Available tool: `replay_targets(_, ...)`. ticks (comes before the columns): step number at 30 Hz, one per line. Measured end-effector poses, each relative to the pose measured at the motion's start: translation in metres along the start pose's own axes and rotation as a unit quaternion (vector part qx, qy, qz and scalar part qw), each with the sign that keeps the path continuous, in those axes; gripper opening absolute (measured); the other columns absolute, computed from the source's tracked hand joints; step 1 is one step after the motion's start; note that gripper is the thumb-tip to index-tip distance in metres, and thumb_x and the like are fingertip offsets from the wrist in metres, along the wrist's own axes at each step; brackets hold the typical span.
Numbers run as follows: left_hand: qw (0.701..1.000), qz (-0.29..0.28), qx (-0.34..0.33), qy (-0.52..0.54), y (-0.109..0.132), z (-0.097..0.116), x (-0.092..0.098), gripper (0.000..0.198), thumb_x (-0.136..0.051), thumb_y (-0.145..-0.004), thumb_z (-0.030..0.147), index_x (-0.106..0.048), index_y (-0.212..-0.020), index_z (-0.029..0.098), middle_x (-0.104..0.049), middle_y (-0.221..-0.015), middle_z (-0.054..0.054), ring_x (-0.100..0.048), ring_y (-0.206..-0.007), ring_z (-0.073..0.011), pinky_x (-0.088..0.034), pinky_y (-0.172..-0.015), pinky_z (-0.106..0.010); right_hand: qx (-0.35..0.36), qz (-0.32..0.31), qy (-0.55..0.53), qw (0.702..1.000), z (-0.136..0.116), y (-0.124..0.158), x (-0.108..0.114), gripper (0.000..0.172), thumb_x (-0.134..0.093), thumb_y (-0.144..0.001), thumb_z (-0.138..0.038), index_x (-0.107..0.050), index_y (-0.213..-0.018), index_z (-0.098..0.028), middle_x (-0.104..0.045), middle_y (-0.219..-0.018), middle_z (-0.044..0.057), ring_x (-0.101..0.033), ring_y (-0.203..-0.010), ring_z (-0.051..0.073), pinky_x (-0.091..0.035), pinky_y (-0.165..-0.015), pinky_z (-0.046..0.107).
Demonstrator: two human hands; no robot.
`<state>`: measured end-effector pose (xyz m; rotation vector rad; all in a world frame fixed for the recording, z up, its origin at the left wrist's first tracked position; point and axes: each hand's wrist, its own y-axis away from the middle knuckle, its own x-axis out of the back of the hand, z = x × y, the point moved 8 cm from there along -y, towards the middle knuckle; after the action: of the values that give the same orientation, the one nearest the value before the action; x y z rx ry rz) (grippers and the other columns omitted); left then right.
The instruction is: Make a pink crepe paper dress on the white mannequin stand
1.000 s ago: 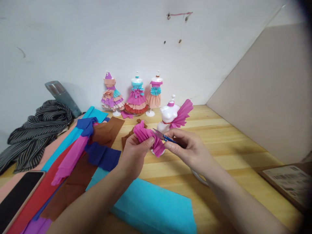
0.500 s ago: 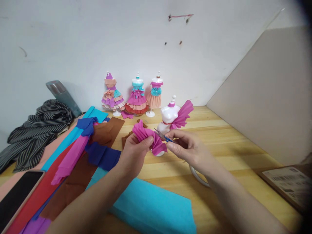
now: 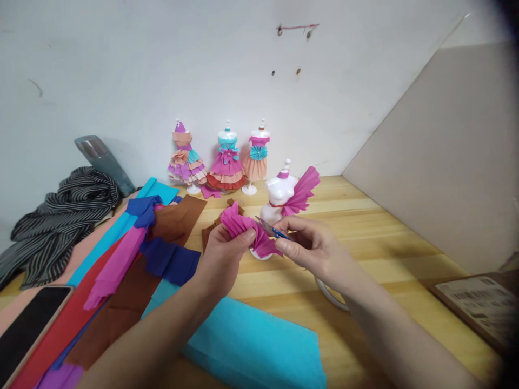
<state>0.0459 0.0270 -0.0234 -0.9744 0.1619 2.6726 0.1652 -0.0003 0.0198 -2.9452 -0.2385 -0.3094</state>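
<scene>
Pinched between the thumb and fingers of my left hand (image 3: 229, 251) is a pleated piece of magenta crepe paper (image 3: 241, 224), its ruffled edge fanning out to the right. My right hand (image 3: 310, 243) grips small scissors (image 3: 273, 229) with blue handles. Their blades point left, at the top edge of the paper. Just behind my hands stands a small white mannequin (image 3: 279, 192) with a magenta collar, a red band at its waist and a magenta paper fan (image 3: 302, 192) at its side. My left hand and the paper partly hide its base.
Three mannequins in paper dresses (image 3: 227, 162) stand along the wall. Coloured crepe paper strips (image 3: 109, 259) and a phone (image 3: 34, 329) lie at left, beside a striped cloth (image 3: 68, 216) and a bottle (image 3: 103, 162). Blue paper (image 3: 259, 340) lies in front, a tape roll (image 3: 330, 294) under my right arm, a cardboard box (image 3: 474, 308) at right.
The right end of the magenta paper has shifted slightly to the right, and the scissors have tilted a little. Both hands stay nearly in place; the whole view has moved slightly.
</scene>
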Motion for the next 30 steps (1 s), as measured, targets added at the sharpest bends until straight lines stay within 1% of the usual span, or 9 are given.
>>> replay_targets(3, 1.000, 0.002, 0.000, 0.004, 0.001, -0.002, 0.000, 0.019, -0.082, -0.064, 0.022, -0.072, -0.079, 0.018, -0.069, -0.078, 0.000, -0.061, -0.072, -0.0139, -0.046, -0.082, -0.033, -0.004, -0.004, -0.003, 1.000, 0.003, 0.001, -0.002, 0.034, -0.067, -0.078, -0.051, -0.059, -0.074, -0.018, -0.058, -0.069, 0.002, -0.051, -0.062, 0.014, -0.040, -0.057, 0.027)
replay_targets(7, 1.000, -0.013, -0.002, 0.002, 0.001, -0.002, -0.004, 0.016, -0.081, -0.066, 0.025, -0.071, -0.077, 0.017, -0.070, -0.077, -0.001, -0.062, -0.069, -0.0150, -0.047, -0.079, -0.034, -0.006, -0.004, 0.008, 1.000, 0.005, 0.001, -0.002, 0.035, -0.064, -0.080, -0.053, -0.059, -0.075, -0.019, -0.058, -0.071, 0.002, -0.053, -0.067, 0.016, -0.041, -0.060, 0.028)
replay_targets(9, 1.000, -0.009, -0.003, 0.003, 0.001, -0.002, -0.004, 0.016, -0.082, -0.066, 0.025, -0.071, -0.077, 0.018, -0.071, -0.076, -0.001, -0.063, -0.070, -0.0153, -0.047, -0.079, -0.034, -0.011, -0.004, 0.010, 1.000, 0.007, 0.002, -0.002, 0.035, -0.063, -0.081, -0.053, -0.059, -0.077, -0.018, -0.059, -0.073, 0.003, -0.054, -0.068, 0.017, -0.042, -0.061, 0.029)
replay_targets(12, 1.000, 0.000, -0.006, 0.006, 0.001, -0.001, -0.003, 0.017, -0.083, -0.064, 0.024, -0.071, -0.075, 0.018, -0.071, -0.075, 0.000, -0.062, -0.070, -0.0146, -0.047, -0.080, -0.033, -0.013, -0.003, 0.011, 1.000, 0.008, 0.003, -0.002, 0.034, -0.064, -0.081, -0.052, -0.059, -0.076, -0.019, -0.060, -0.073, 0.004, -0.055, -0.068, 0.017, -0.044, -0.062, 0.029)
replay_targets(16, 1.000, 0.007, -0.005, 0.017, 0.001, -0.004, -0.001, 0.017, -0.084, -0.062, 0.023, -0.071, -0.072, 0.018, -0.071, -0.077, 0.001, -0.061, -0.071, -0.0128, -0.046, -0.081, -0.030, -0.006, 0.013, 0.002, 1.000, 0.009, 0.003, -0.002, 0.032, -0.066, -0.081, -0.050, -0.060, -0.076, -0.019, -0.062, -0.073, 0.003, -0.055, -0.067, 0.017, -0.045, -0.062, 0.029)
replay_targets(19, 1.000, 0.011, -0.003, 0.016, 0.000, -0.005, 0.001, 0.018, -0.084, -0.062, 0.024, -0.072, -0.074, 0.018, -0.071, -0.078, 0.000, -0.061, -0.072, -0.0130, -0.046, -0.082, -0.031, -0.006, 0.020, -0.006, 1.000, 0.011, 0.002, -0.003, 0.029, -0.067, -0.080, -0.048, -0.061, -0.078, -0.019, -0.062, -0.073, 0.003, -0.055, -0.068, 0.016, -0.045, -0.062, 0.028)
replay_targets(23, 1.000, 0.008, -0.002, 0.020, 0.000, -0.006, 0.002, 0.017, -0.083, -0.063, 0.023, -0.072, -0.074, 0.018, -0.071, -0.079, 0.000, -0.061, -0.073, -0.0135, -0.046, -0.082, -0.031, -0.007, 0.021, -0.003, 1.000, 0.012, 0.002, -0.003, 0.030, -0.068, -0.080, -0.048, -0.061, -0.077, -0.019, -0.059, -0.072, 0.002, -0.054, -0.066, 0.016, -0.045, -0.061, 0.027)
replay_targets(30, 1.000, 0.006, 0.004, 0.024, 0.000, -0.006, 0.001, 0.017, -0.084, -0.062, 0.023, -0.071, -0.072, 0.018, -0.069, -0.078, 0.001, -0.060, -0.073, -0.0124, -0.047, -0.082, -0.030, 0.008, 0.030, 0.007, 0.999, 0.013, 0.001, 0.001, 0.029, -0.068, -0.080, -0.047, -0.060, -0.075, -0.019, -0.052, -0.067, 0.000, -0.046, -0.062, 0.013, -0.039, -0.057, 0.025)
